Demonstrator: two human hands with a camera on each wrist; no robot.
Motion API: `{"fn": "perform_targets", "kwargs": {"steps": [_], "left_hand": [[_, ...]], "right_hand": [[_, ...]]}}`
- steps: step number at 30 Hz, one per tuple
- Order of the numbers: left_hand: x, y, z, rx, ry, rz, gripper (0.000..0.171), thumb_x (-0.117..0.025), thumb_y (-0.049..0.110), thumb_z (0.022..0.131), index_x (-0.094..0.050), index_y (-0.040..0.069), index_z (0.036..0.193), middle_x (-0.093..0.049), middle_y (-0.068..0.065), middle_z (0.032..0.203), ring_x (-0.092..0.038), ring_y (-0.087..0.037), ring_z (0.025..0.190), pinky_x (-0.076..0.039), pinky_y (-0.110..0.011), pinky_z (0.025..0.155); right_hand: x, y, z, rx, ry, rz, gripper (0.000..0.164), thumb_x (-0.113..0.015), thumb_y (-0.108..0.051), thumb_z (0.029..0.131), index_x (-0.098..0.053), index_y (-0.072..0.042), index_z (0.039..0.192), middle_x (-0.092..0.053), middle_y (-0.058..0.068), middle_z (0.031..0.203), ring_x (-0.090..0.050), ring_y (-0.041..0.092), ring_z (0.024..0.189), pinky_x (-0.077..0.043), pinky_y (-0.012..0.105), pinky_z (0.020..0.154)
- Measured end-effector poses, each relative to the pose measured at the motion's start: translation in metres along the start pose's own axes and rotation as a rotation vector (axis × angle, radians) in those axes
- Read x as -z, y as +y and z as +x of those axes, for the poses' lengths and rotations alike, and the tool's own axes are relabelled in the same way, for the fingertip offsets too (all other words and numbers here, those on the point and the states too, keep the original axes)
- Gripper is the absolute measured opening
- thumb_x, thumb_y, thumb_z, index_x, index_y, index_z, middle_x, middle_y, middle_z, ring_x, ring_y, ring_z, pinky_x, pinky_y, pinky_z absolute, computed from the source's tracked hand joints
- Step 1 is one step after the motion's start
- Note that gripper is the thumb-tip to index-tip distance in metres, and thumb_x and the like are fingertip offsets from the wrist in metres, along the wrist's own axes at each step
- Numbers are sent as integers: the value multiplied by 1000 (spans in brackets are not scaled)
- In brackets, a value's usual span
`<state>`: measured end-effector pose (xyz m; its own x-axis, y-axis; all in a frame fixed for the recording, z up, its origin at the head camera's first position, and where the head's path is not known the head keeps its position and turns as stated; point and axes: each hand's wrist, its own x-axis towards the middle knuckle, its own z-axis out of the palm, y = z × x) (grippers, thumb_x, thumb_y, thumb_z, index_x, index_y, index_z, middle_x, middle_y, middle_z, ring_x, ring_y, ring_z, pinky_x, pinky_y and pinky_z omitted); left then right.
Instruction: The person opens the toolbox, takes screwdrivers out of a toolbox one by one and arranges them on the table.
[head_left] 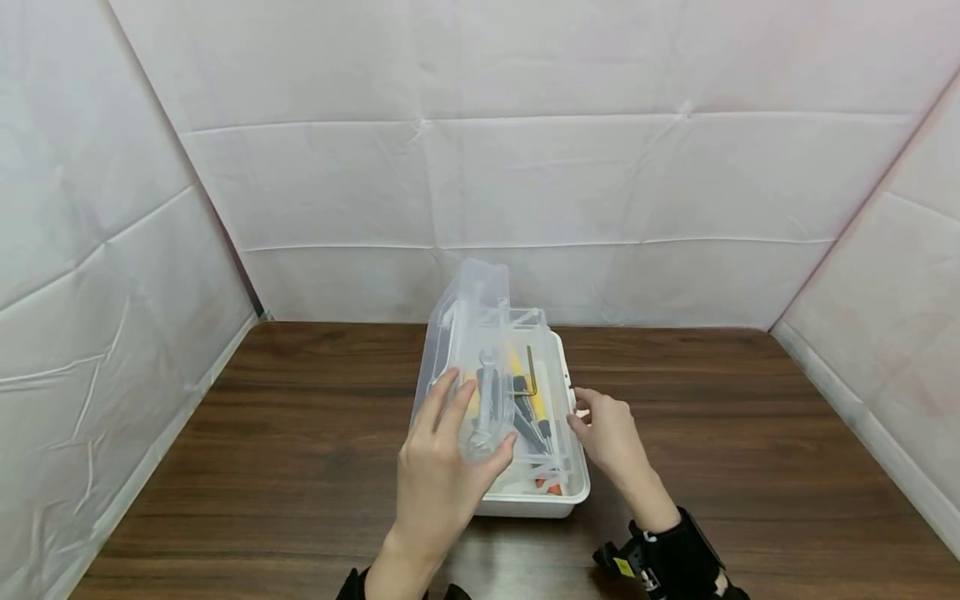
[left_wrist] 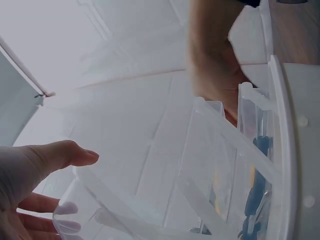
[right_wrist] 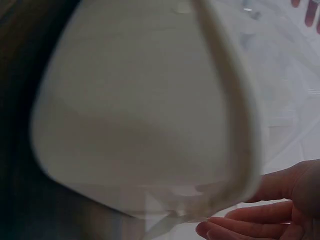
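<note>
A white toolbox [head_left: 528, 507] stands on the table with its clear plastic lid [head_left: 468, 312] tilted up at the left side. My left hand [head_left: 442, 462] grips the lid's near part, thumb on one face and fingertips showing through the plastic in the left wrist view. At the box's right rim is my right hand [head_left: 615, 433], its fingertips touching the side. Inside lie a brass-coloured hex key [head_left: 531, 371], yellow-and-black screwdrivers [head_left: 542, 407] and a small orange item [head_left: 552, 485], partly behind clear plastic. The box's white wall [right_wrist: 135, 100] fills most of the right wrist view.
The dark wooden table [head_left: 315, 417] extends to both sides of the box. White sheet walls [head_left: 562, 183] enclose it at the back, left and right. A black wrist device [head_left: 667, 554] is strapped to the right forearm.
</note>
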<state>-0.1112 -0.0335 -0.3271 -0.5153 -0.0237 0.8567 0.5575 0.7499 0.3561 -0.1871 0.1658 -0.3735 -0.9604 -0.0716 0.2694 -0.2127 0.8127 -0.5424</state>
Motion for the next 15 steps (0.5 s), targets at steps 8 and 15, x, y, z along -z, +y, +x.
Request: {"fn": "perform_targets", "kwargs": {"steps": [8, 15], "left_hand": [[18, -7, 2, 98, 7, 41, 56, -80, 21, 57, -61, -5, 102, -57, -22, 110, -58, -35, 92, -49, -42, 68], [42, -32, 2, 170, 29, 104, 48, -74, 23, 63, -63, -9, 97, -59, -25, 104, -59, -40, 85, -48, -44, 67]], "right_hand": [[-15, 3, -3, 1, -32, -4, 30, -57, 3, 75, -59, 13, 102, -63, 24, 88, -63, 23, 66, -49, 30, 52], [-19, 5, -5, 29, -3, 19, 29, -57, 5, 73, -60, 14, 100, -63, 25, 88, -62, 22, 62, -47, 28, 49]]}}
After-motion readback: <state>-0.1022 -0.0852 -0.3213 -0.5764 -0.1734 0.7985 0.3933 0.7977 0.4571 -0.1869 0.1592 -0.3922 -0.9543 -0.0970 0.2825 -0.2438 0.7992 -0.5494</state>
